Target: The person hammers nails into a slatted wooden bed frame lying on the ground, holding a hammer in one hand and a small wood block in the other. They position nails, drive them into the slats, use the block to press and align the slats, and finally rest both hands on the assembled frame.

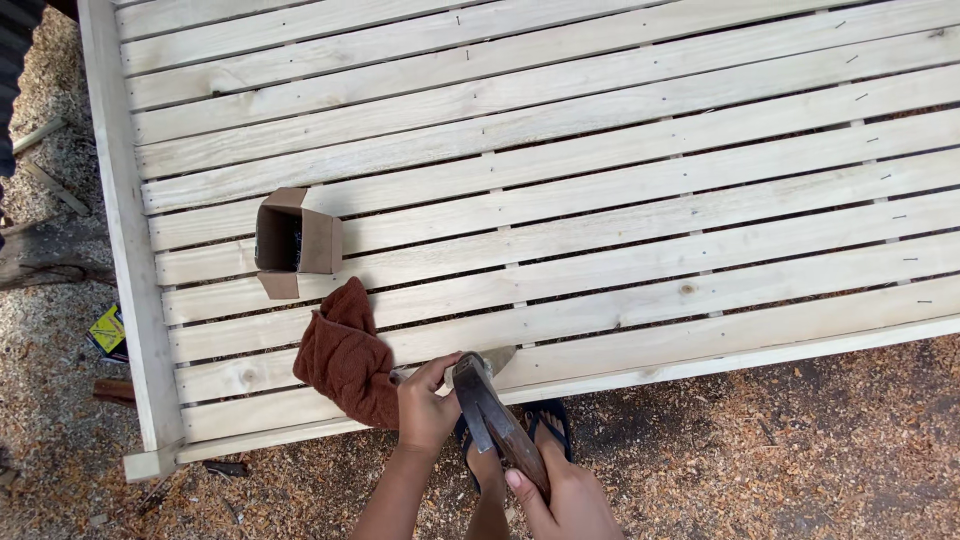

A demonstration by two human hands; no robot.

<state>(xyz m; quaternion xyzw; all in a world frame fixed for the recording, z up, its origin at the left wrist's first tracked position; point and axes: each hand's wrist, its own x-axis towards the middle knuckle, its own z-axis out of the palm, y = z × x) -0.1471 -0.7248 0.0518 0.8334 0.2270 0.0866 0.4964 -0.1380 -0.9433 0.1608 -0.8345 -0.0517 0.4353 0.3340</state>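
A pale wooden slatted frame (560, 170) lies flat over sawdust-covered ground. My right hand (570, 500) grips the wooden handle of a hammer (490, 405), whose metal head rests near the frame's bottom slat. My left hand (425, 405) sits just left of the hammer head, fingers pinched at the slat's edge; whether it holds a nail is too small to tell. A crumpled brown cloth (345, 355) lies on the slats beside my left hand. A small open cardboard box (295, 242) stands on the slats above the cloth.
Sawdust and wood shavings (800, 450) cover the ground below the frame. My foot in a blue sandal (550, 425) shows under the hammer. Wood scraps (50, 185) and a yellow packet (107, 330) lie left of the frame. Small nails dot the slats at the right.
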